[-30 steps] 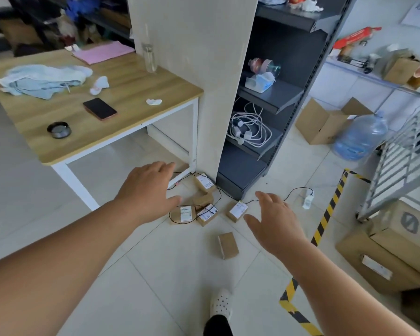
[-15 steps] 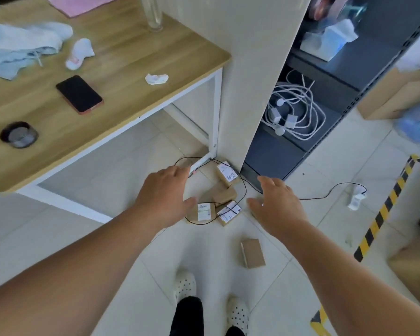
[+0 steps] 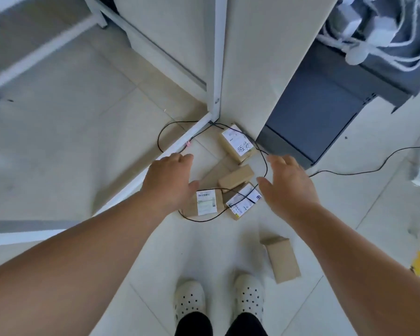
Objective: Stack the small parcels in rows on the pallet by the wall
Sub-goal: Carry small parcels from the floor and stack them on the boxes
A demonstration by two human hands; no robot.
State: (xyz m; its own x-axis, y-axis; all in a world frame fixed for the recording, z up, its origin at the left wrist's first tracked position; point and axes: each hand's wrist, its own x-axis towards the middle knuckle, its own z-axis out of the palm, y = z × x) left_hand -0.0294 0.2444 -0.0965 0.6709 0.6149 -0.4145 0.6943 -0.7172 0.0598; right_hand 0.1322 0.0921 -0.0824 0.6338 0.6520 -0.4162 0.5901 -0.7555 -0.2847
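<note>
Down on the floor [image 3: 83,141] by the table leg [image 3: 215,57], small parcels [image 3: 237,175] cluster between the left grip [image 3: 170,183] and right grip [image 3: 286,187], both spread wide, empty. Left's nearer, labelled parcel [image 3: 205,202] lying crosswise just past its thumb.

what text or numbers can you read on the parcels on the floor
Nothing can be quoted with certainty.
Farthest parcel: white label with handwritten black characters, not legible.
Barcode parcel: a barcode and fine print, too small to read.
Rightmost labelled parcel: printed label, blurred.
Plain parcel in the cluster and plain parcel lying apart: no label showing.
</note>
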